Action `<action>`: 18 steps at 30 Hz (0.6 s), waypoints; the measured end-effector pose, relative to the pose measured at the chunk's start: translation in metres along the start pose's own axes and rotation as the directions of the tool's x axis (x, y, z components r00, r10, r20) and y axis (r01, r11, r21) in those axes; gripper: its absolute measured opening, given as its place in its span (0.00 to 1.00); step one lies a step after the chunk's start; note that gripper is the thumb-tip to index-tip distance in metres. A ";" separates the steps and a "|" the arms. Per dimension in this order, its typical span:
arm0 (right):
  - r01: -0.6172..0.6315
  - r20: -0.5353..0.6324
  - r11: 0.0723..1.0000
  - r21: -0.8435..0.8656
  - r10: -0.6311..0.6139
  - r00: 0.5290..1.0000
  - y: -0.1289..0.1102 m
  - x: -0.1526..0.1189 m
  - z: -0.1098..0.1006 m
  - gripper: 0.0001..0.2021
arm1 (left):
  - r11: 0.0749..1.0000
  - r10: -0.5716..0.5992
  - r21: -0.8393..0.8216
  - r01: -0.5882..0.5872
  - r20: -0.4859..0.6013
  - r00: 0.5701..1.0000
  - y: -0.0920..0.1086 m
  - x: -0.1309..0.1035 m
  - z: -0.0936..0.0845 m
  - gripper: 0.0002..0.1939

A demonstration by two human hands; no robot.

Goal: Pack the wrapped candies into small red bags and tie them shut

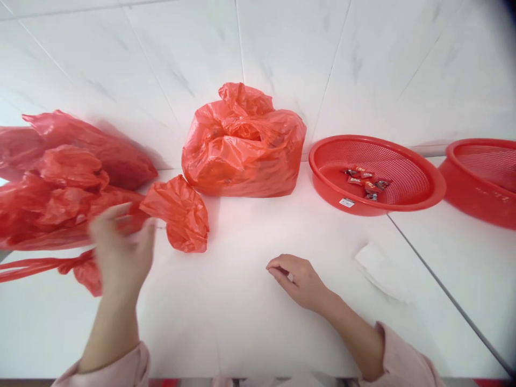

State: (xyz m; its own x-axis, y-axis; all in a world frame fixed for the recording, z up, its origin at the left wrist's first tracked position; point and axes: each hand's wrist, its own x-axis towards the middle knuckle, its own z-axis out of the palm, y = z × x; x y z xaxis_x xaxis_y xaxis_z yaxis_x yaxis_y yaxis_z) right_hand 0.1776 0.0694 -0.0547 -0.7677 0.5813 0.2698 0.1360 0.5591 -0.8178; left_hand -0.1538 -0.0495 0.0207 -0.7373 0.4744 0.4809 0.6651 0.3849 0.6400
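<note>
My left hand (123,250) is raised over the left side of the table, blurred by motion. Its thumb and fingers are spread apart, and I see nothing in them. It partly covers a full red plastic bag (24,215). Right of its fingertips lies a small crumpled red plastic bag (187,217). Beneath my wrist, a knotted piece of red plastic bag (86,271) trails long strips to the left. My right hand (300,282) rests on the white tabletop with its fingers curled and the thumb against the index fingertip; nothing shows in it.
A large full red bag (250,161) stands against the tiled wall. To its right, a red plastic basket (330,196) holds several small wrapped sweets (368,184). A second red basket (479,188) sits farther right. A white tissue (379,269) lies near a table seam.
</note>
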 end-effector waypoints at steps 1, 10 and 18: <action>-0.003 -0.001 1.000 -0.001 0.003 1.000 0.000 0.000 0.000 0.08 | 0.990 -0.096 -0.091 0.105 0.103 0.990 0.001 0.000 0.013 0.40; -0.047 -0.223 0.999 0.023 0.051 0.974 -0.006 0.005 0.002 0.12 | 0.877 -0.036 -0.412 0.246 0.455 0.890 0.045 -0.050 0.065 0.29; -0.388 -0.166 0.899 0.201 0.422 0.891 0.005 0.023 0.003 0.36 | 0.904 0.426 -0.120 -0.409 0.220 0.877 0.083 -0.075 0.035 0.25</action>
State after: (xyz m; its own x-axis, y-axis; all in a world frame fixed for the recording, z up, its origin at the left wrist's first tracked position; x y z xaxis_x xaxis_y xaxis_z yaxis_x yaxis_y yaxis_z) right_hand 0.1584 0.0834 -0.0540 -0.5230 0.8521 -0.0202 0.2942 0.1582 -0.9425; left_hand -0.0394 -0.0251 0.0170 -0.3373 0.7547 0.5627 0.8891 0.0590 0.4539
